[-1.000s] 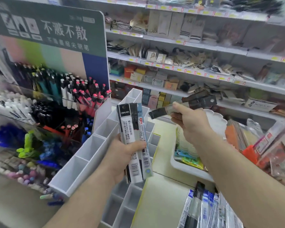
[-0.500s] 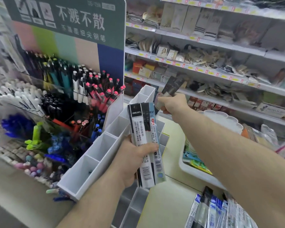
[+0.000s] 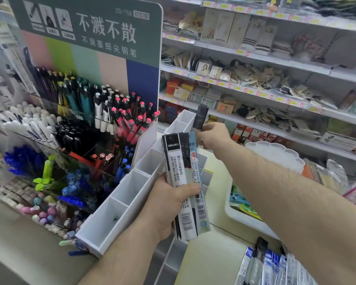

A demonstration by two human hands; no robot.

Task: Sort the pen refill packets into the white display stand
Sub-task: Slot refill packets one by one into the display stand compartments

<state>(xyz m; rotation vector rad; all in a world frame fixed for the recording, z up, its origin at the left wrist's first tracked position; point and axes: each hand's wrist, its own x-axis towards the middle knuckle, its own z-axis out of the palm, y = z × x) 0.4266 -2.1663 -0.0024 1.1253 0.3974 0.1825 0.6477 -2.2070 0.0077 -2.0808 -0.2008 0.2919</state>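
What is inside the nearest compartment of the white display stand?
The nearest compartment of the white display stand holds no packets, only a small dark speck on its floor. The farther compartments are partly hidden by the held packets.

- Two bare forearms, no sleeves in view.
- Fine dark hair along both forearms, thicker on the right.
- Left hand [image 3: 169, 204] and right hand [image 3: 215, 135] ungloved.
- Short, unpainted thumbnail on left hand.

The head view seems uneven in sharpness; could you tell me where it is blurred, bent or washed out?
Head view: the packets in the left hand are sharp enough that their print shows; the left-edge white pens and the far-right shelf goods smear; the shelf rails tilt and bow from the wide lens; the dark packet in the right hand is dim, its print unreadable; lighting is flat, without hard shadows.
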